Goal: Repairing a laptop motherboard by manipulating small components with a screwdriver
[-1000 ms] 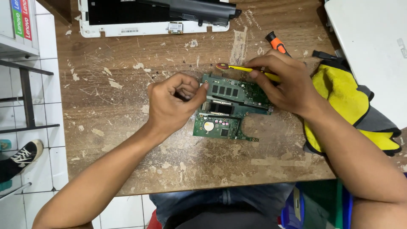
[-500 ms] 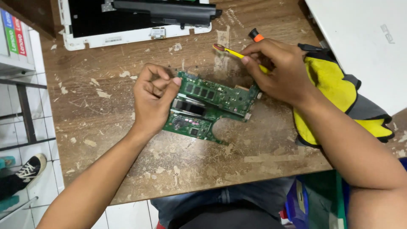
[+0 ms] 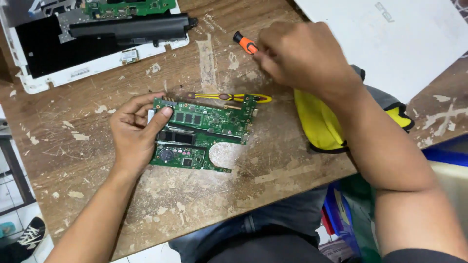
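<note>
Your left hand (image 3: 134,134) pinches the green circuit board's (image 3: 204,134) left edge, flat on the counter (image 3: 195,204). Your right hand (image 3: 304,56) closes around the orange-handled screwdriver (image 3: 245,43), beyond the yellow tweezers (image 3: 229,97).

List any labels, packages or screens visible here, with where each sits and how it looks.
Small sticker: on the white rim of the opened laptop base, top left; roughly square, pale with dark marks.
Long sticker: same rim, further left; narrow white strip with fine dark print.
Laptop lid: top right of the table; flat, white, with a faint grey mark near its upper edge.
No lit screens or packages show.
</note>
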